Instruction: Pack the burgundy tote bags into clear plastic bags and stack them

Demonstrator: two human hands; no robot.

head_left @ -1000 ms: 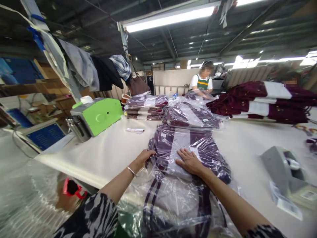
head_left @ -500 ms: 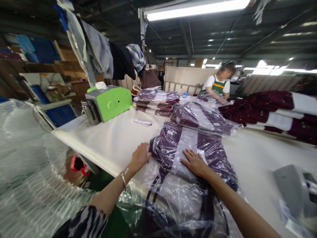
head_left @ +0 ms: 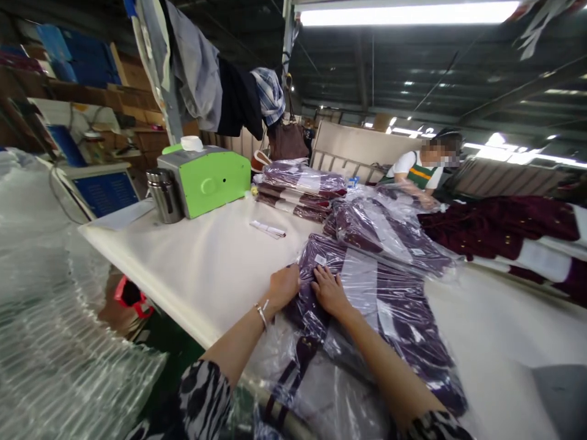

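Observation:
In front of me on the table lies a folded dark purple garment (head_left: 403, 305) in a clear plastic bag (head_left: 339, 373), a pale strip down its middle and a small white label (head_left: 320, 260) near its far left corner. My left hand (head_left: 284, 286) is closed on the bag's left edge, fingers curled and partly hidden. Flat on the garment's left part rests my right hand (head_left: 330, 292), fingers stretched out just below the label. The bag's loose lower part, with dark straps showing through, hangs over the near table edge.
Bagged garments (head_left: 298, 189) are stacked behind, with another bagged garment (head_left: 380, 229) nearer. A green machine (head_left: 215, 183), a steel flask (head_left: 164, 195) and paper slips (head_left: 267, 229) are on the table (head_left: 206, 269). Maroon garments (head_left: 499, 235) lie right, near a co-worker (head_left: 417, 171). Plastic film (head_left: 68, 318) hangs left.
My right hand has slid left from the pale strip to beside the label, closer to my left hand. My left hand stays at the bag's left edge. The view has shifted.

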